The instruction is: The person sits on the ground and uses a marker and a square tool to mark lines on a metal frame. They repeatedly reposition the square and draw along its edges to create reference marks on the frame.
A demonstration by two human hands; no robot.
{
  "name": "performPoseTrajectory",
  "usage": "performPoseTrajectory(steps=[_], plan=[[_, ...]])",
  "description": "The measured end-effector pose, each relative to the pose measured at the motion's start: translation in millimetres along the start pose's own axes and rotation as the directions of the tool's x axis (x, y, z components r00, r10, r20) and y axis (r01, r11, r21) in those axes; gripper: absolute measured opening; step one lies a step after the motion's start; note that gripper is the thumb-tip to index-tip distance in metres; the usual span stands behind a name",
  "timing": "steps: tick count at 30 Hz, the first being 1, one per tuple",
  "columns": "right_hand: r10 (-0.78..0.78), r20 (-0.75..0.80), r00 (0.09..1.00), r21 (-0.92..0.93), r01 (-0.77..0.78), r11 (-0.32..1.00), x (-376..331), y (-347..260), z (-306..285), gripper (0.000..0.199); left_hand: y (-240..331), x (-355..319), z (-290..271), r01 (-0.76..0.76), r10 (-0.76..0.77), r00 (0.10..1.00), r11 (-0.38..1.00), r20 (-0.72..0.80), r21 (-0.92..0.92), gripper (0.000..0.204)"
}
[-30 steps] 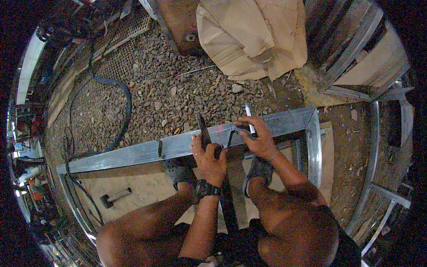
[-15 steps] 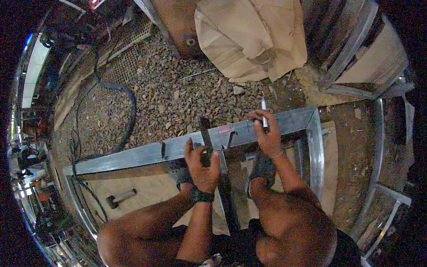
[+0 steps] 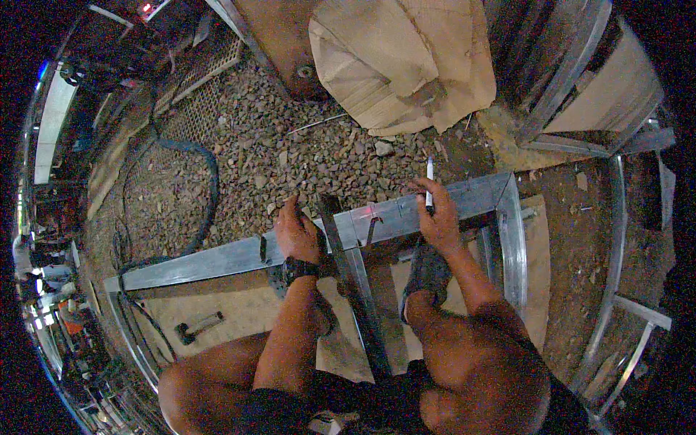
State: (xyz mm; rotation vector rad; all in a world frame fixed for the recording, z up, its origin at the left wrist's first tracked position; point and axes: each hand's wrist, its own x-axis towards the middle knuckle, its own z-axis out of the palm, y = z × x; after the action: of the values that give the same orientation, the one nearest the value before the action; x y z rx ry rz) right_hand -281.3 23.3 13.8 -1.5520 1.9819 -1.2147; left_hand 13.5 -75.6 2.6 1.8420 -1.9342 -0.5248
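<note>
My left hand (image 3: 296,235), with a dark watch on its wrist, is over the grey metal beam (image 3: 196,266), its fingers stretched toward the far edge; its thumb side is partly hidden. Just right of it, a dark flat bar (image 3: 354,279) crosses the beam and runs back between my legs. In my right hand (image 3: 439,225) is a white marker pen (image 3: 429,185), tip pointing away from me, above the beam's right part. Dark marks and a small dark tab (image 3: 374,228) show on the beam between my hands; a similar tab (image 3: 262,249) is farther left.
A hammer (image 3: 196,328) lies on the board inside the frame at left. Beyond the beam are gravel (image 3: 268,159), a thick cable (image 3: 212,181) and a brown cardboard sheet (image 3: 406,65). More metal frames (image 3: 616,232) stand at right. My feet are just under the beam.
My left hand has moved left and away from me, off the dark bar, and its fingers now reach the beam's far edge. The right hand still holds the marker pen almost in place.
</note>
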Motion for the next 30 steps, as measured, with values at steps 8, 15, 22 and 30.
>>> performPoseTrajectory(steps=[8,15,22,30], plan=[[0.045,0.085,0.995,-0.051,-0.041,0.998,-5.7,-1.5,0.9,0.032,-8.9,-4.0,7.7,-0.059,0.061,0.997,0.998,-0.057,0.037,0.048],[0.052,-0.048,0.997,-0.013,-0.053,0.999,-6.6,-10.3,7.0,0.033,-5.2,-4.4,2.2,-0.066,0.067,0.997,0.997,-0.031,0.04,0.043],[-0.033,-0.09,0.995,-0.105,0.023,0.994,-9.1,3.7,9.8,0.029,-2.7,3.4,6.0,-0.003,-0.004,0.998,0.992,0.06,0.127,0.04],[0.021,-0.06,0.998,-0.063,-0.025,0.998,-8.4,-1.6,9.4,0.028,-12.9,-0.3,10.7,-0.06,0.052,0.997,0.983,0.054,0.174,0.041]])
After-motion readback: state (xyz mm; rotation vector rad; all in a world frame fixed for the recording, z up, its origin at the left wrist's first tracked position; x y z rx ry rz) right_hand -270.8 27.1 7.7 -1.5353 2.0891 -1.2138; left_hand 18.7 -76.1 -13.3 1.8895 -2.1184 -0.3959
